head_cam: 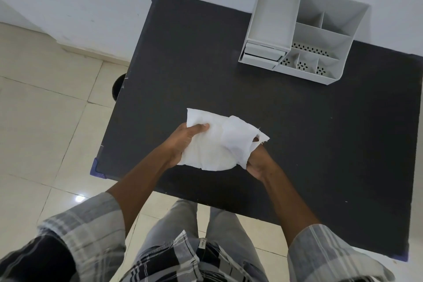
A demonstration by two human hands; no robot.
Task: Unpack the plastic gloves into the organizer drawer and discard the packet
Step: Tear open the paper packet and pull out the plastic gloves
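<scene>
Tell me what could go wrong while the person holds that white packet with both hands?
1. The packet looks torn at its right end, by the right hand. Gloves could spill onto the table or the floor.
2. The left hand squeezes the packet near the table's front edge, so dropped gloves might fall off.
3. The organizer stands far back by the wall with its drawers seemingly shut, so loose gloves may slip on the way.

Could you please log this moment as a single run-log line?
left hand: grips packet | right hand: holds its torn end | organizer: drawers shut, on table | gloves: not out
</scene>
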